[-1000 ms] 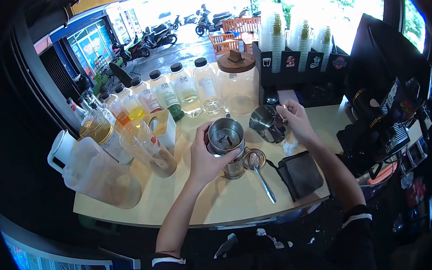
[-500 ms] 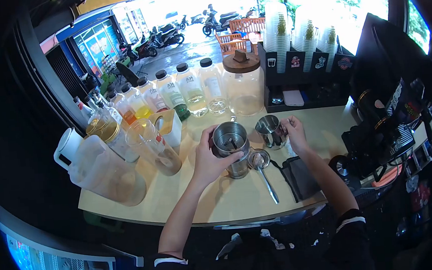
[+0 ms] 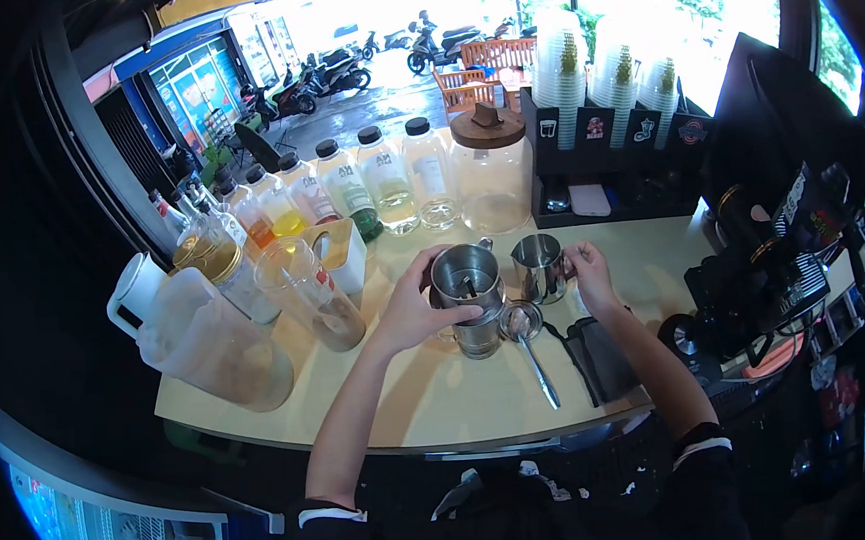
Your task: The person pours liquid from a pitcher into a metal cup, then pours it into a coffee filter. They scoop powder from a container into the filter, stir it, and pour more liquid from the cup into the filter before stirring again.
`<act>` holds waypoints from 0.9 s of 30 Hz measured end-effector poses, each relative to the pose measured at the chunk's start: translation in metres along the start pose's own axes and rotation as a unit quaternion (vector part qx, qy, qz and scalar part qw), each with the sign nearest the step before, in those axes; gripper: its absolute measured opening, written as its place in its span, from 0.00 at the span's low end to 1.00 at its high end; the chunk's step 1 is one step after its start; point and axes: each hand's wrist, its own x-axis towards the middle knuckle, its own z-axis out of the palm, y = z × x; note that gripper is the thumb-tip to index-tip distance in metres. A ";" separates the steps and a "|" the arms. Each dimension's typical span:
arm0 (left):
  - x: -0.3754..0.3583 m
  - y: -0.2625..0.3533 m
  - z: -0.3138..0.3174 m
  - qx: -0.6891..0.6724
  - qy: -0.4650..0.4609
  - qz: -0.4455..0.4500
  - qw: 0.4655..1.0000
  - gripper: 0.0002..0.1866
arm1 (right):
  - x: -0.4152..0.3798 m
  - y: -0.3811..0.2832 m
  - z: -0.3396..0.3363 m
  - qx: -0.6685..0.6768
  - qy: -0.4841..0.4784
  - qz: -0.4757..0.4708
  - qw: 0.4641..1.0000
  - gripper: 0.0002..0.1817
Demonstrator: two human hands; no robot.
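My left hand wraps around a stainless steel cup with a wide rim and a small dark piece visible inside. Below that cup, a narrower metal vessel shows, and the two overlap in this view. With bent fingers, my right hand grips the handle of a shiny milk pitcher, upright just to the right. Between and nearer to me lies a long-handled metal utensil with a round head, beside the cup. A folded dark cloth rests below my right wrist.
Left on the counter stand a large plastic pitcher, a tall clear jug and a white box. Several black-capped bottles and a wooden-lidded jar line the back. Stacked cups and a black machine stand right.
The view has shifted slightly. Both hands keep their holds; the steel cup in my left hand and the milk pitcher stay in nearly the same places.
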 end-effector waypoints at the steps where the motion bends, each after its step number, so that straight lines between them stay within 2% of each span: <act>1: 0.002 0.001 -0.003 0.008 -0.030 0.001 1.000 0.45 | 0.003 0.006 -0.005 0.004 -0.003 0.004 1.000 0.11; 7: 0.003 0.000 -0.002 -0.030 -0.044 0.000 0.999 0.45 | 0.000 0.011 -0.016 -0.007 -0.008 0.011 1.000 0.11; 13: -0.006 0.003 0.008 0.008 -0.006 0.013 1.000 0.45 | -0.002 0.017 -0.024 -0.020 0.009 0.023 0.999 0.11; 24: -0.007 -0.011 0.011 -0.007 -0.006 0.022 1.000 0.47 | -0.010 0.016 -0.028 -0.052 -0.006 0.005 0.999 0.12; 27: -0.009 -0.012 0.013 0.014 0.010 0.049 0.999 0.48 | -0.003 0.029 -0.036 -0.118 0.004 0.010 0.993 0.10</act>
